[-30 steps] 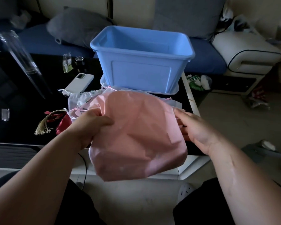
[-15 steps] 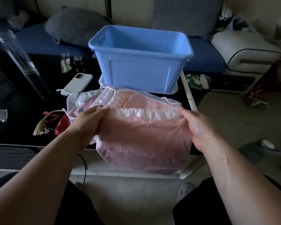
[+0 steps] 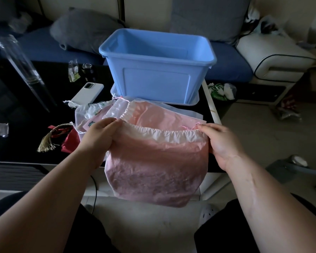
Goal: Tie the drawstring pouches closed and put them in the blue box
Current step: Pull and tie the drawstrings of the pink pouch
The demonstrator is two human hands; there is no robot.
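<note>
Over on the far left a clear glass tube (image 3: 16, 57) leans across the black surface (image 3: 26, 114), and nearer in lie a gold tassel (image 3: 46, 145) and a bit of red cloth (image 3: 69, 141) touching it. Behind them sits a white phone (image 3: 88, 94), lens up. Moving in, there's a loose pile of pouches (image 3: 97, 114), pale and see-through, one with small printed figures, lying just near of the box. Now the left hand (image 3: 98, 137): fingers curled over the left end of the pink pouch (image 3: 153, 167), thumb tucked behind, a firm grip on the hem. The pouch is thin, crinkly and translucent, pink in the body with a white gathered frill along the top, stretched wide between the two hands. It hangs over the near edge of the surface, its rounded bottom down in front of the person's knees. A thin pink cord (image 3: 189, 127) shows at the right end of the frill. Beyond it stands the blue box (image 3: 157, 70), open-topped, on a pale blue lid (image 3: 190, 103); what shows of its inside is plain blue wall. The right hand (image 3: 221, 141) pinches the frill's right end, fingers bent around it. Far right, beside the surface, sits a green-and-white bag (image 3: 220, 90).
</note>
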